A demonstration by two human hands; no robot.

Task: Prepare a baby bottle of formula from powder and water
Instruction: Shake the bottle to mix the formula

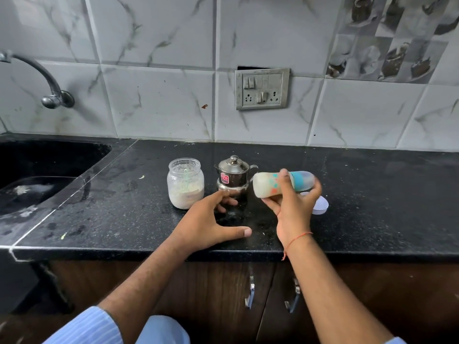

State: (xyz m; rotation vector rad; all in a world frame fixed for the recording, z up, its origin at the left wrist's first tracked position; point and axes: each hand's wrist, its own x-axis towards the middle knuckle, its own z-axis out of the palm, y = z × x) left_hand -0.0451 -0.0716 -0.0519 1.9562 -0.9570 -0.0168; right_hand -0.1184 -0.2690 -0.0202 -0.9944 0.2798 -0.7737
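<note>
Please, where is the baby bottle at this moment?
In the head view, the baby bottle lies sideways in the right hand, held above the black counter, just right of the steel pot.

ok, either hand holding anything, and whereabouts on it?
Right hand holds the baby bottle sideways, grip around its middle. Left hand holds nothing, open over the counter.

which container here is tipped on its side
The baby bottle, held sideways above the counter in the right hand. The powder jar and steel pot stand upright.
</note>
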